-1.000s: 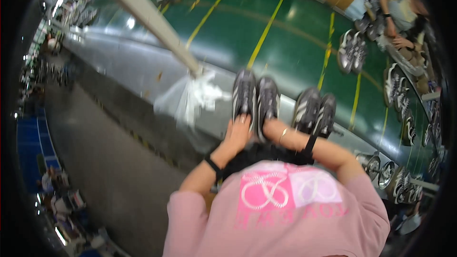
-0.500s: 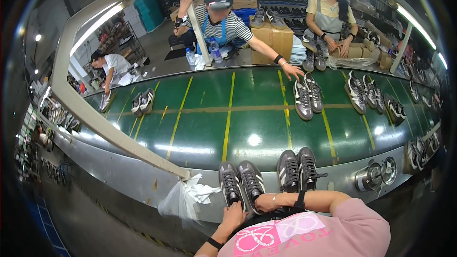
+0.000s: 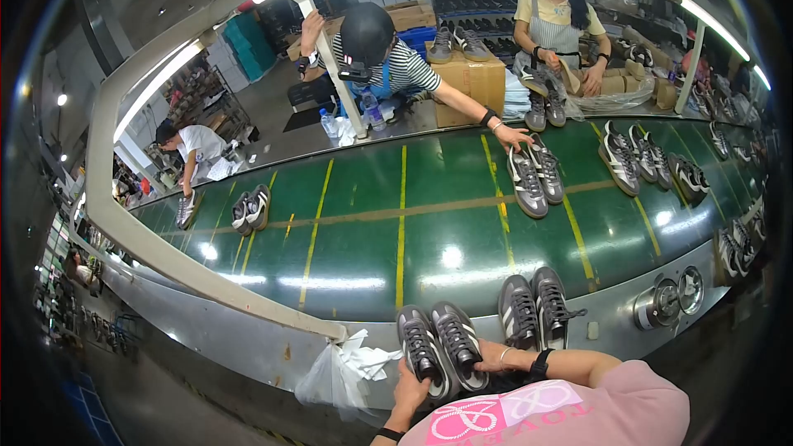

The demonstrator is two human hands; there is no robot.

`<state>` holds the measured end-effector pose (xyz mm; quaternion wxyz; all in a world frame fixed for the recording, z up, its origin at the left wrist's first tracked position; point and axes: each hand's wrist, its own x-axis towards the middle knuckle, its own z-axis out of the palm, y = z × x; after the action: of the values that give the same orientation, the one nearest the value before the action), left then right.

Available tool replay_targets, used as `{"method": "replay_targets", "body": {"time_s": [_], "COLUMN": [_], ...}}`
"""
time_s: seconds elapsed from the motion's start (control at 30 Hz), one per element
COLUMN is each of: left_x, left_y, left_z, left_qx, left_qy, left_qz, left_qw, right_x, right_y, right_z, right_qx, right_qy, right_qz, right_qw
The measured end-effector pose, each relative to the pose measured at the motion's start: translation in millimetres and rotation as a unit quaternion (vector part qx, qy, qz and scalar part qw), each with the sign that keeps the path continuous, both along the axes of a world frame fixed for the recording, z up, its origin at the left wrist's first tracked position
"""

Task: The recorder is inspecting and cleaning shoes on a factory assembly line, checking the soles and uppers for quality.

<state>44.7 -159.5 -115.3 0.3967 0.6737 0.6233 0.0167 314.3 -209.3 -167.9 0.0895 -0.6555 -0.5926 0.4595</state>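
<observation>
Two dark grey sneakers with pale side stripes stand side by side at the belt's near metal edge, toes pointing away from me. My left hand (image 3: 410, 390) is closed on the heel end of the left sneaker (image 3: 419, 345), its thumb near the opening. At the heel of the right sneaker (image 3: 453, 332), my right hand (image 3: 493, 357) is closed, fingers partly tucked inside the collar. Just to the right rests a second pair of similar sneakers (image 3: 519, 306), touched by neither hand as far as I can see; my right forearm passes close to its heels.
A green conveyor belt (image 3: 355, 239) carries several more sneaker pairs. Across it, a co-worker's hand (image 3: 514, 137) touches a pair of sneakers (image 3: 529, 186); another person handles brown paper. A white metal post (image 3: 223, 268) slants down at left, with a plastic bag (image 3: 334, 376) hanging at its base.
The view has shifted, so the near sneakers and my hands appear lower and slightly right. Both hands stay on the same pair. The person at far right now holds brown paper raised.
</observation>
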Motion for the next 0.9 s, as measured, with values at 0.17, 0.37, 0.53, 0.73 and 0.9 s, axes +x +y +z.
{"method": "replay_targets", "body": {"time_s": [0.17, 0.37, 0.53, 0.73, 0.9], "left_x": [8, 22, 34, 33, 35], "left_y": [10, 26, 42, 47, 51], "left_z": [7, 20, 4, -9, -10], "left_qx": [-0.008, 0.027, 0.056, 0.054, 0.013], "left_qy": [0.028, -0.041, -0.033, -0.056, -0.062], "left_qz": [-0.025, 0.004, -0.007, -0.004, 0.008], "left_qw": [0.999, 0.999, 0.998, 0.997, 0.998], "right_x": [-4, -5, -12, -10, -6], "right_y": [7, 17, 28, 26, 28], "right_z": [-2, 28, 32, 13, 5], "right_qx": [-0.049, 0.052, 0.004, -0.021, -0.050], "right_qy": [-0.022, 0.073, -0.022, -0.035, -0.034], "right_qz": [-0.018, -0.145, -0.116, -0.102, -0.099], "right_qw": [0.998, 0.985, 0.993, 0.994, 0.993]}}
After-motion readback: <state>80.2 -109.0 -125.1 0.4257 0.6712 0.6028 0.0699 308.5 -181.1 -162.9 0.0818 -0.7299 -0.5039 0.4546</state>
